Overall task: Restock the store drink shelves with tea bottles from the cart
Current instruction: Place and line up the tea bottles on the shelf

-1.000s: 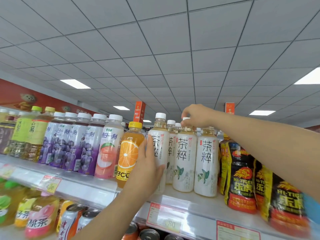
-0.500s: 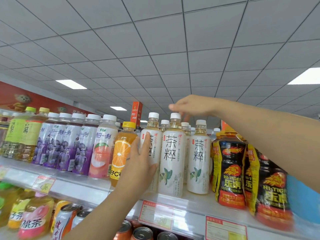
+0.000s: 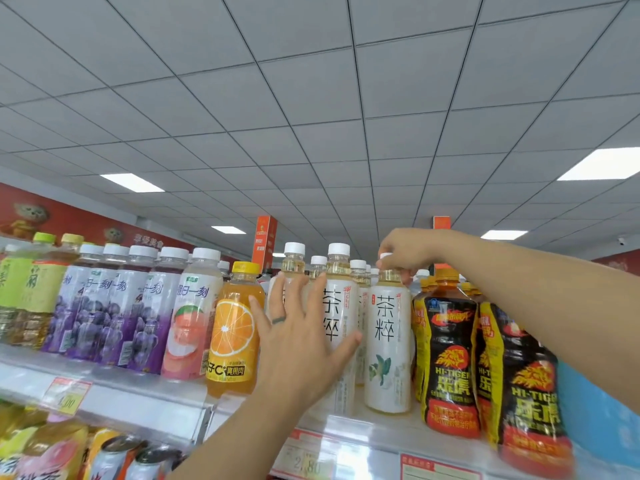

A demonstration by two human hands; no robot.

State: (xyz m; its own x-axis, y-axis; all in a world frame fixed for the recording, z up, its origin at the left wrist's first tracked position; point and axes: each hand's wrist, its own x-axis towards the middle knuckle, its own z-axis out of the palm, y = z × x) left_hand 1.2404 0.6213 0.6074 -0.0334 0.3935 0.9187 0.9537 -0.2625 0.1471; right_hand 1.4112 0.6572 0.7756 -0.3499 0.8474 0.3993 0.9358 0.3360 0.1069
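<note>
Half a second on from hovering loose above the caps: right hand now down on the tea bottle beneath it, fingertips pinching its white cap. Left hand spread flat, fingers straight, laid against the fronts of two more tea bottles just left of that one. Probably squaring up the front row, this bottle already standing on the shelf. Left of the left hand, an orange juice bottle; right of the right hand, black Hi-Tiger bottles. Overhead, a tiled ceiling with light panels. No cart in view.

White tea bottles, orange-printed juice bottle, black-yellow energy bottles.
</note>
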